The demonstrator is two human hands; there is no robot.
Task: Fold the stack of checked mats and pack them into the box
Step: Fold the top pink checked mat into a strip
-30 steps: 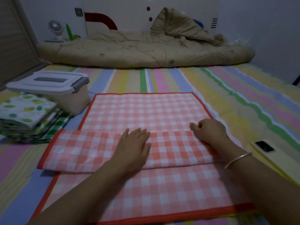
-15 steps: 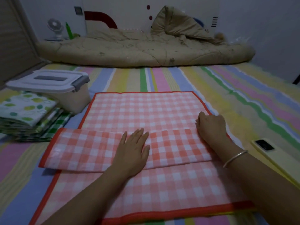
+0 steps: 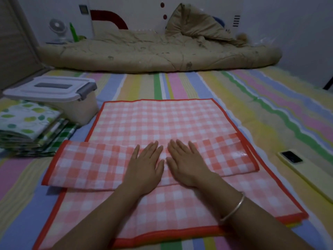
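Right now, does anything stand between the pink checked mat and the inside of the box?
Yes: the lid is on the box, which stands at the far left corner of the pink checked mat, so its inside is covered. Nothing else lies between them.

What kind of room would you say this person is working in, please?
Probably a bedroom: the checked mat lies on a striped sheet, a rumpled tan quilt is heaped against the headboard, and a small fan stands to its left.
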